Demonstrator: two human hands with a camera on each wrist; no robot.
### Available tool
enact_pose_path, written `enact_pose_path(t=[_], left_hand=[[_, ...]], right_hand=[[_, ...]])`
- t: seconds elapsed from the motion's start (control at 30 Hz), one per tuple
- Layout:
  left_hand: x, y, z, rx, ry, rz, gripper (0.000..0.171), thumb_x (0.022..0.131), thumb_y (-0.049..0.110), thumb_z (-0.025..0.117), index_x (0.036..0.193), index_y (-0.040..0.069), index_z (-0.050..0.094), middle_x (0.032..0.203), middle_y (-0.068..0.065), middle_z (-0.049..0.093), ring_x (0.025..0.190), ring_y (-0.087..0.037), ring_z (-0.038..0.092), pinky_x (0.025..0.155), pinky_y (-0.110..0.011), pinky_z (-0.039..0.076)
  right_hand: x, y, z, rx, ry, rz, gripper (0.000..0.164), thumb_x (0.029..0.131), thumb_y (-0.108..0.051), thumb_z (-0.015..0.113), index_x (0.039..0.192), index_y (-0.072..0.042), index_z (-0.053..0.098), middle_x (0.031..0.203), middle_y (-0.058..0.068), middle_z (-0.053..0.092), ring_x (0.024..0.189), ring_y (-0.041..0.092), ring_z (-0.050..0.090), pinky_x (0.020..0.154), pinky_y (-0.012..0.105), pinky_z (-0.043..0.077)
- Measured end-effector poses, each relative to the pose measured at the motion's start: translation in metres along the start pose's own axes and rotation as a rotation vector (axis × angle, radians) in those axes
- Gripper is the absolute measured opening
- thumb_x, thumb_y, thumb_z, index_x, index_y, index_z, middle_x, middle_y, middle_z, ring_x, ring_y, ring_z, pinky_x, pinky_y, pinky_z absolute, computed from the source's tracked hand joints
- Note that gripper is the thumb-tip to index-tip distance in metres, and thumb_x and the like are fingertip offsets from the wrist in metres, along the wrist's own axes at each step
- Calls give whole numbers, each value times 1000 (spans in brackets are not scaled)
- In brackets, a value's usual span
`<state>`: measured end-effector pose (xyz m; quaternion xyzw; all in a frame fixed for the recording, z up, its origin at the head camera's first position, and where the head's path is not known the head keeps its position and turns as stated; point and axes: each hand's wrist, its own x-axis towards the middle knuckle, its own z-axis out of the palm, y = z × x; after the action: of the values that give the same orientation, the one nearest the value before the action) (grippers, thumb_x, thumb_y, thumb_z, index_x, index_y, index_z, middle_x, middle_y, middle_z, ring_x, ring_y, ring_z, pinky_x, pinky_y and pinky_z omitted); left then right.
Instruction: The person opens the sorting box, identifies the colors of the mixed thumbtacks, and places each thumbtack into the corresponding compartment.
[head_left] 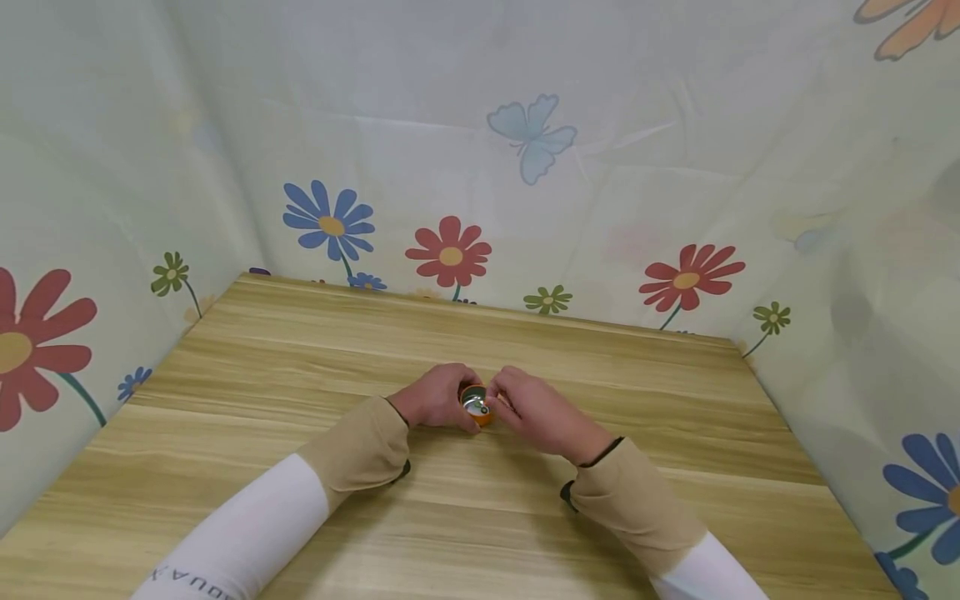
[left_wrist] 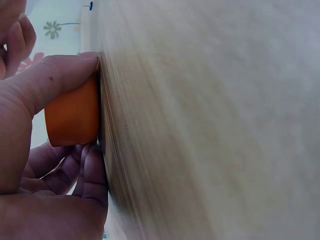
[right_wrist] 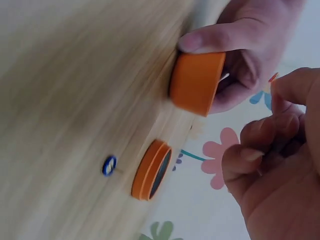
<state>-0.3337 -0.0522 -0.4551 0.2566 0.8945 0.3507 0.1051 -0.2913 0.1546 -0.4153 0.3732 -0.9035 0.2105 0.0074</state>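
Orange and small, a round tin [head_left: 477,406] sits on a pale wooden table [head_left: 525,517], near its middle, between 2 hands. The left hand [head_left: 435,398] grips the tin's side, thumb [left_wrist: 55,80] across the top edge and fingers [left_wrist: 90,175] curled round beneath, pinning it upright against the wood. The right hand [head_left: 536,412] hovers just beside the tin's open top, its fingers [right_wrist: 260,150] bent inward as if pinching; whether they hold anything is too small to tell. In the right wrist view the tin's orange lid [right_wrist: 151,170] lies on the table near the tin, apart from it, and a tiny blue ring [right_wrist: 109,165] lies just beside the lid. Floral cloth [head_left: 450,167] walls the table on 3 sides.

Judging from this, the step in hand is working at the open tin's contents, with the lid already off. The next move likely calls for a steady left-hand hold while the right fingertips make a fine, precise pinch inside the shallow tin.
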Motion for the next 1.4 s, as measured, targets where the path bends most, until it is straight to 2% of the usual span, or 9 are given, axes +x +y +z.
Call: enact_pose_path(t=[0.1,0.2,0.4,0.6,0.77,1.0,1.2,1.4], left_hand=[[0,-1,1,11,-2,-2,48,68,15,94,109,6,70,100,-4,69,89,-15,61,83,-28,53],[0,0,1,5,-11,-11,47,69,15,93,109,6,70,102,-4,69,90,-15,61,84,-28,53],[0,2,0,6,-19,-32,49,70,15,94,112,7,70,105,-5,69,92,-15,62,86,-29,53],[0,3,-1,25,-19,-19,49,70,17,94,112,8,71,105,-5,68,90,-14,61,85,-30,53],[0,0,-1,38,-9,-8,48,69,19,94,109,9,71,103,-4,67,89,-14,60,83,-30,53],[0,0,-1,41,-3,0,48,68,19,95,108,8,71,102,-4,67,89,-14,60,84,-29,53],[-2,2,-2,41,-1,4,45,69,18,94,107,10,72,103,-3,68,92,-14,61,87,-31,53],[-2,2,-2,32,-5,9,41,69,17,94,102,11,71,100,-1,68,89,-12,59,86,-30,52]], right_hand=[[3,-1,2,-143,19,-44,9,104,-16,59,102,-9,62,94,0,56,78,9,51,71,25,49],[6,-2,4,-238,41,-75,8,102,-14,61,100,-8,63,93,1,56,75,9,52,69,26,51],[16,-1,5,-349,0,-84,8,100,-14,64,94,-10,63,88,1,55,71,9,51,66,25,50],[26,0,4,-346,-79,-69,9,99,-13,67,91,-8,65,85,2,58,71,12,53,68,28,51],[34,2,5,-315,-131,-83,18,99,-10,64,80,-11,65,79,1,55,68,12,46,65,27,43],[43,6,7,-265,-149,-119,27,94,-3,64,69,-12,58,69,-2,45,64,11,39,64,26,35],[50,6,9,-262,-176,-102,31,93,-1,63,66,-13,54,64,-5,39,61,12,36,63,27,33],[55,7,11,-264,-195,-84,34,92,0,62,64,-15,49,62,-5,35,60,11,34,61,26,31]])
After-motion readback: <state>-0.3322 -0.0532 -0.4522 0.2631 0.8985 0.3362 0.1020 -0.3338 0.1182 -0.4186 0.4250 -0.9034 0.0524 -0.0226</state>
